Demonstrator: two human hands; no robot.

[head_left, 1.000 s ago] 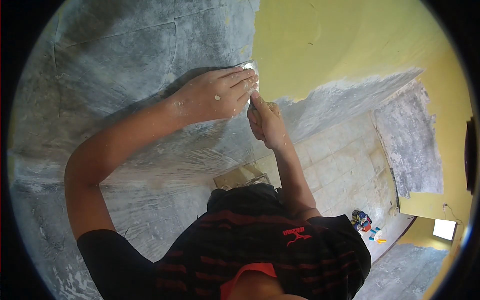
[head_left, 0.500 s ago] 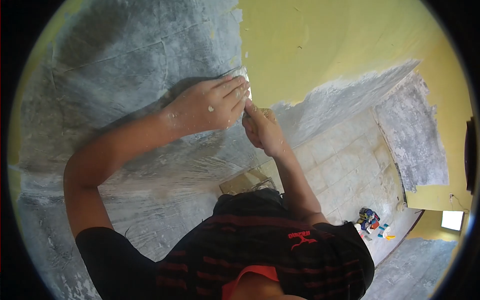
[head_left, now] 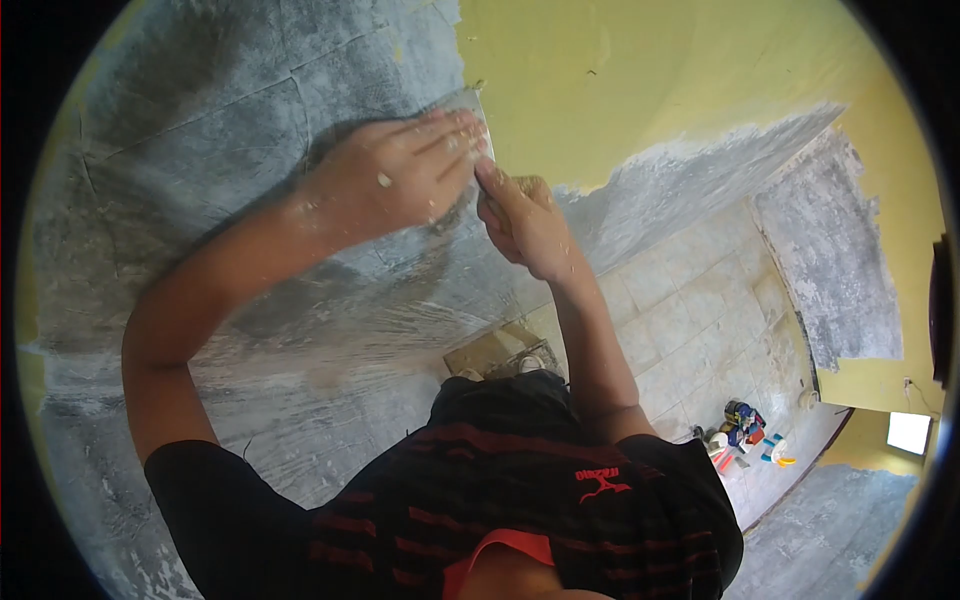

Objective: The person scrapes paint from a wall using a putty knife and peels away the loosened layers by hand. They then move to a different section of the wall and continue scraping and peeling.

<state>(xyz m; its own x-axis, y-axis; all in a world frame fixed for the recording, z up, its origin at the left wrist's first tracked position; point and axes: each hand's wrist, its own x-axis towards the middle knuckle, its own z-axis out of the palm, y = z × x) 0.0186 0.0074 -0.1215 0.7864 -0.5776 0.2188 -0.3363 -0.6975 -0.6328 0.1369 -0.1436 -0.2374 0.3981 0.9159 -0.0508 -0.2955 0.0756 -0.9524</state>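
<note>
My right hand (head_left: 525,230) is wrapped around the handle of a scraper (head_left: 468,98), thumb laid along it toward the blade. The flat metal blade lies against the wall, at the border between the bare grey surface (head_left: 230,110) and the yellow paint (head_left: 640,80). My left hand (head_left: 385,175) lies over the blade with its fingers stretched out side by side, covering most of it. Pale flakes and dust stick to the back of this hand and its fingers.
Below is a tiled floor (head_left: 690,310). My feet show by a brownish flat piece (head_left: 480,357). Several tools and containers (head_left: 742,428) lie on the floor at right. Another wall (head_left: 830,250) has a grey patch in its yellow paint.
Both hands and the scraper have shifted up in the view, the left hand also a little left. The view itself has moved slightly, and my feet now show more.
</note>
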